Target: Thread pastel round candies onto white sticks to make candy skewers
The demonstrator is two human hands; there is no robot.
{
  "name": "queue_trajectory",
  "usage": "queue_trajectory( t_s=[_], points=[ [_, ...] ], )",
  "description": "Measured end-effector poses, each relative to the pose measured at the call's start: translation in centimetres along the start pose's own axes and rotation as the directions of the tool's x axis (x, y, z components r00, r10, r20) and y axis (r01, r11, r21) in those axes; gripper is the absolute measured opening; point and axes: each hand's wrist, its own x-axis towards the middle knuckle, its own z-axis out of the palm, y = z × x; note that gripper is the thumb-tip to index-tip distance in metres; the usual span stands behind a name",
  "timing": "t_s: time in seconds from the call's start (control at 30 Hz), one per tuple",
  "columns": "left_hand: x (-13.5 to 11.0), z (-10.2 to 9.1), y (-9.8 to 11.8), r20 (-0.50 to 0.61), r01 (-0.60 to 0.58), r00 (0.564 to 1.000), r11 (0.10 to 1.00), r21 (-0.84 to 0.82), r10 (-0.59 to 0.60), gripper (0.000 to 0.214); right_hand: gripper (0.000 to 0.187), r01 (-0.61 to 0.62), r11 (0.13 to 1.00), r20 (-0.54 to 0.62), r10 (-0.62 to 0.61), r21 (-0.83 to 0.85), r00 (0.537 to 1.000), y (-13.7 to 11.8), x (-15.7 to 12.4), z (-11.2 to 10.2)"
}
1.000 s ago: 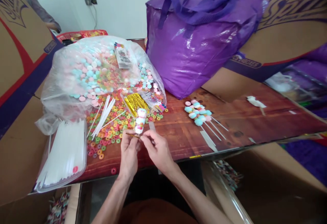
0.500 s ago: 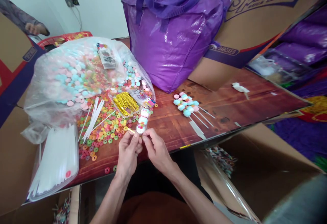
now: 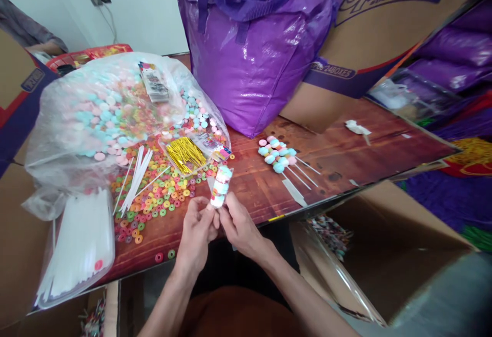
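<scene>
A wrapped candy skewer (image 3: 221,185), with pastel candies in a clear printed bag, stands tilted upward between my hands. My left hand (image 3: 199,230) is closed in a pinch at the bag's lower end. Closed beside it, my right hand (image 3: 242,224) has its fingertips at the same spot, where the stick and the gathered plastic are hidden. Just beyond my hands are a clear tray of gold twist ties (image 3: 186,154) and some flat printed bags (image 3: 210,144). Several unwrapped candy skewers (image 3: 277,155) lie to the right, their white sticks pointing toward me.
Loose candy rings (image 3: 165,202) and white sticks (image 3: 136,179) cover the table's left part. Behind them sits a large clear bag of candies (image 3: 88,85); a stick pack (image 3: 80,239) lies nearer. A purple bag (image 3: 253,65) and cartons (image 3: 392,34) stand behind. Another person's sleeve (image 3: 28,24) shows far left.
The wrapped skewer has turned and become more upright between my hands. The gold twist tie that stuck out by my left fingers no longer shows. The whole view has shifted slightly.
</scene>
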Motion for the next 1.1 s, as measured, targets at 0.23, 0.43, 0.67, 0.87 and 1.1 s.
queue_trajectory(
  t_s=[0.23, 0.43, 0.67, 0.87, 1.1],
  points=[
    [-0.3, 0.0, -0.8, -0.075, -0.242, 0.958, 0.922, 0.302, 0.275, 0.025, 0.010, -0.108, 0.994, 0.027, 0.107, 0.024, 0.994, -1.1, 0.0, -1.1],
    [1.4, -0.2, 0.0, 0.002, 0.201, 0.978, 0.946, -0.254, -0.207, 0.029, 0.023, 0.001, 1.000, -0.110, -0.004, -0.028, 0.994, -0.1, -0.2, -0.9],
    [1.4, -0.2, -0.5, 0.084, 0.377, 0.919, 0.799, -0.469, -0.385, 0.021, 0.025, 0.400, 0.842, -0.191, -0.487, -0.362, 0.852, 2.4, -0.8, -0.2],
    [0.8, 1.2, -0.9, 0.077, 0.305, 0.951, 0.866, -0.396, -0.300, 0.027, 0.018, 0.339, 0.855, -0.319, -0.472, -0.392, 0.822, 1.3, -0.6, 0.1],
    [1.5, 3.0, 0.6, 0.235, 0.197, 0.962, 0.953, -0.231, -0.142, 0.040, 0.013, 0.017, 1.000, -0.393, -0.008, 0.020, 0.920, -1.0, -0.8, -2.0]
  ],
)
